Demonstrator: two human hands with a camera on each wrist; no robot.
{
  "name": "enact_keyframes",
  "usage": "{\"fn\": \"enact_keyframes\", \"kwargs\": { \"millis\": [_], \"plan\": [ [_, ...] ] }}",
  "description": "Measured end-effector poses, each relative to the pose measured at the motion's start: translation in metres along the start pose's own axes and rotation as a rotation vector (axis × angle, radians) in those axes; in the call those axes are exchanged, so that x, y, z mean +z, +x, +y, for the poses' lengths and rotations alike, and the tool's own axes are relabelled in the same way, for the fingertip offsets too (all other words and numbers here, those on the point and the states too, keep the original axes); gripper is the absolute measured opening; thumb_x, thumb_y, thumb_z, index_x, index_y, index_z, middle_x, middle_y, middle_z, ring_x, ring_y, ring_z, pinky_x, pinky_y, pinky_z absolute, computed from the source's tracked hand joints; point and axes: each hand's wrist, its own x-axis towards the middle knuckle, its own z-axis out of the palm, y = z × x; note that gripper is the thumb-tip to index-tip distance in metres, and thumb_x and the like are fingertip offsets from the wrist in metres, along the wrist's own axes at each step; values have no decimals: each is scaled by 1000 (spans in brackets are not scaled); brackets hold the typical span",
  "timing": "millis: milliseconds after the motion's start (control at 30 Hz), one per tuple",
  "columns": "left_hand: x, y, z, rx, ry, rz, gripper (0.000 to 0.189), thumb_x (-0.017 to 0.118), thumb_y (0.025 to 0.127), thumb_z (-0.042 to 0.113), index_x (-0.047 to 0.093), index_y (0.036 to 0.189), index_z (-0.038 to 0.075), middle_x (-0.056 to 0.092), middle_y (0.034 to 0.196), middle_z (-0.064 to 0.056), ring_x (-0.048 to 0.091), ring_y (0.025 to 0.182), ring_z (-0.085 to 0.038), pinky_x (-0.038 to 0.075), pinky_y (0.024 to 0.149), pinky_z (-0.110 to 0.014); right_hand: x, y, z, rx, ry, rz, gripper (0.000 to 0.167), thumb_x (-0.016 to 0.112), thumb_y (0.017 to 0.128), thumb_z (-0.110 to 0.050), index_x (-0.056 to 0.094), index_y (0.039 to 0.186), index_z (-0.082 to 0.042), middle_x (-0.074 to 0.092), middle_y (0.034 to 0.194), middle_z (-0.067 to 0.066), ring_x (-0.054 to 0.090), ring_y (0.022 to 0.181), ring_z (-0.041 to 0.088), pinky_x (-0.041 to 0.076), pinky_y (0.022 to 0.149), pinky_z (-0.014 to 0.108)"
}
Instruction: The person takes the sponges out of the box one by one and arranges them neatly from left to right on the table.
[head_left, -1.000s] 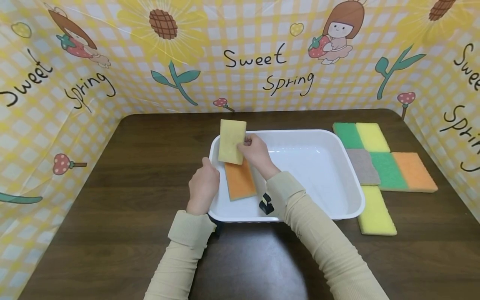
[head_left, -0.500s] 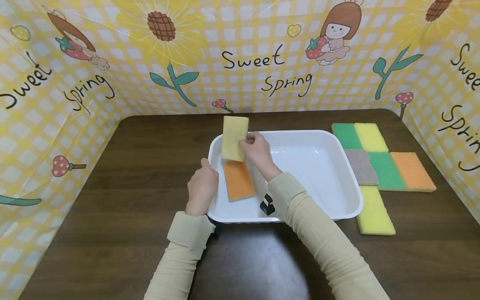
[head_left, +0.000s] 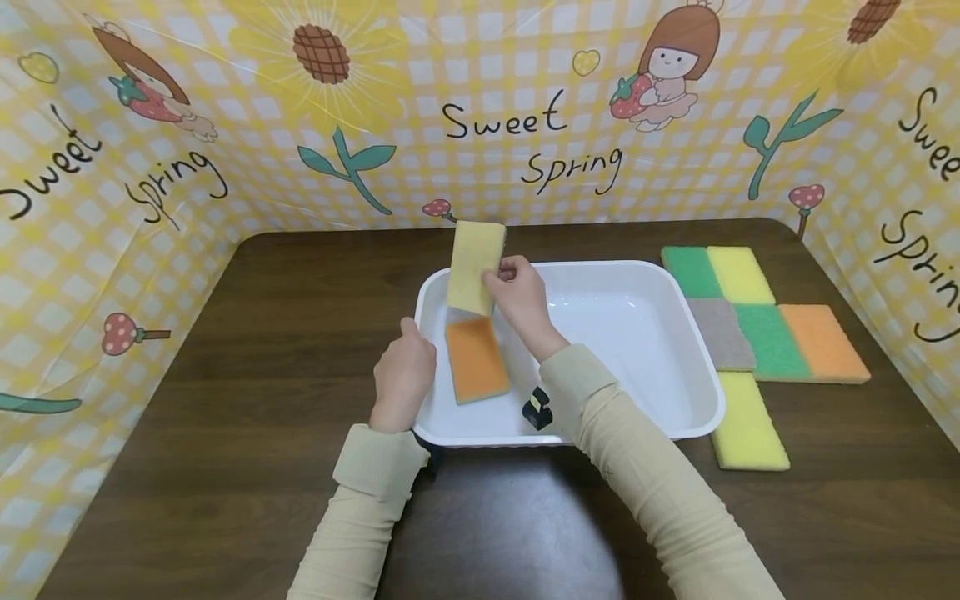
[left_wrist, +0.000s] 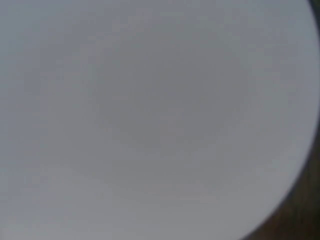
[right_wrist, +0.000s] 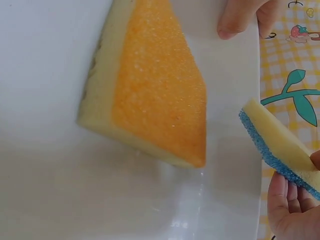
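My right hand [head_left: 521, 304] pinches a sponge [head_left: 476, 267] by its right edge, above the far left part of a white tray [head_left: 622, 358]. Its pale yellow foam side shows in the head view; the right wrist view shows the blue scouring layer [right_wrist: 272, 155] on the other side. On the tray floor, just nearer than the held one, lies a sponge with an orange scouring face [head_left: 477, 362]. My left hand [head_left: 405, 375] grips the tray's left rim, with a thumb [right_wrist: 232, 25] inside it. Only blurred white fills the left wrist view.
Right of the tray, several sponges lie flat on the dark wooden table [head_left: 225, 400]: green [head_left: 772, 337], orange [head_left: 825, 337], a grey one [head_left: 722, 333], and yellow [head_left: 750, 421]. A patterned yellow cloth [head_left: 517, 50] hangs behind the table and along both sides.
My right hand has moved the held sponge slightly away from me and to the right, showing more of the orange-faced sponge. My left hand stays on the rim.
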Motion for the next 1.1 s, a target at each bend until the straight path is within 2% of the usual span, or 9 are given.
{"fn": "enact_keyframes", "kwargs": {
  "millis": [200,500,867,1100],
  "plan": [
    [0,0,0,14,2,5,31,34,99,17,37,123,-4,63,86,-22,63,71,-30,47,57,-39,-4,-2,-2,-22,21,13,33,58,91,-21,55,116,0,58,105,11,51,96,19,42,77,26],
    [0,2,-1,-3,-10,-11,32,34,99,18,36,124,-2,62,88,-22,63,73,-30,46,57,-37,-10,-4,-5,-31,45,11,36,58,93,-24,55,118,1,58,108,13,52,96,19,44,77,26],
    [1,2,-3,2,-14,-6,33,34,99,18,36,124,-2,62,90,-23,63,75,-31,47,58,-39,-22,-6,-7,-64,92,19,36,58,93,-25,58,117,2,60,101,11,53,87,15,44,68,20],
    [2,2,-2,6,-13,-9,35,35,99,18,35,127,-3,62,90,-23,63,74,-31,48,57,-38,-31,-10,-12,-69,92,13,37,58,93,-25,58,118,2,59,101,11,54,88,16,44,70,20]
  ]
}}
